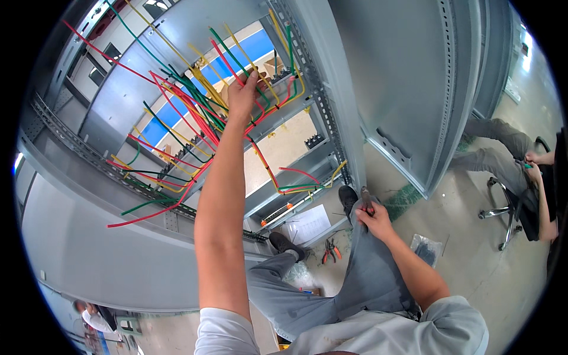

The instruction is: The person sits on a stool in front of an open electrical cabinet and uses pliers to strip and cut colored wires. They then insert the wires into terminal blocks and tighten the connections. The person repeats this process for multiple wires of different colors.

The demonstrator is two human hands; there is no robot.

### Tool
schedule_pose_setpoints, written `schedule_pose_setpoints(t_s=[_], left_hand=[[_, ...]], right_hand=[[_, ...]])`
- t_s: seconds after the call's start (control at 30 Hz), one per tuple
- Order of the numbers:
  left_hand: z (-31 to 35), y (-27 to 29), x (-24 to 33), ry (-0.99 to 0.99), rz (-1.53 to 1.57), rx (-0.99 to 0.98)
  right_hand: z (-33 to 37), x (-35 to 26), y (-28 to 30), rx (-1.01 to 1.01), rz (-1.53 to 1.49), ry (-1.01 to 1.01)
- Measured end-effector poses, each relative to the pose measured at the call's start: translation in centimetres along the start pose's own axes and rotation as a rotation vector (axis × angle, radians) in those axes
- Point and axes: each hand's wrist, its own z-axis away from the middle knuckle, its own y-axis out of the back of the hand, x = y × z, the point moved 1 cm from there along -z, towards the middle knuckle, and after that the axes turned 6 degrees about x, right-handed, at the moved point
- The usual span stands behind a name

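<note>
From the head view, I am watching a person sit in front of an open grey cabinet frame (338,77), both forearms bare. The left hand (241,97) reaches up into the wiring harness (204,121), which spreads across the frame's opening in red, green and yellow strands, many with loose ends poking up and outward. That hand's grip is narrow, the fingers curled in among the strands; I cannot tell whether it is closed on one of them, since the fingertips overlap the wires.

The right hand (376,222) is down by the right knee, its grip wrapped around the handles of a pliers-like tool (366,198), the metal head pointing away from the body.

To my eye the harness should be light but springy: each strand looks stiff enough to hold a bend, yet likely to kick back when let go. The insulation is probably smooth and a little slippery. I would pinch a single strand close to its free end to steer it, and take the bundle where the strands run together. The tool looks solid and fairly heavy, best held by its handles.

On the floor (467,234) lie orange-handled pliers (331,251), a clear plastic bag (426,249) and, near the left shoe (286,245), a white sheet of paper (309,225). Off to the right, a co-worker (503,145) sits on a wheeled chair (507,210).
</note>
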Motion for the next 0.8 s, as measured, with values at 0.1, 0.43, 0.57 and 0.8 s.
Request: schedule_pose_setpoints(t_s=[0.1,0.43,0.57,0.8], left_hand=[[-0.7,-0.3,-0.7,0.026,0.037,0.053],[-0.7,-0.4,-0.4,0.066,0.067,-0.029],[-0.7,-0.2,-0.7,0.060,0.063,-0.007],[0.5,-1.6,-0.2,-0.066,-0.257,0.175]], right_hand=[[-0.4,0.4,0.3,0.005,-0.028,0.009],[-0.4,-0.3,-0.5,0.003,-0.036,-0.012],[-0.6,-0.1,-0.3,-0.001,-0.034,-0.027],[-0.5,1.6,0.5,0.088,-0.068,-0.003]])
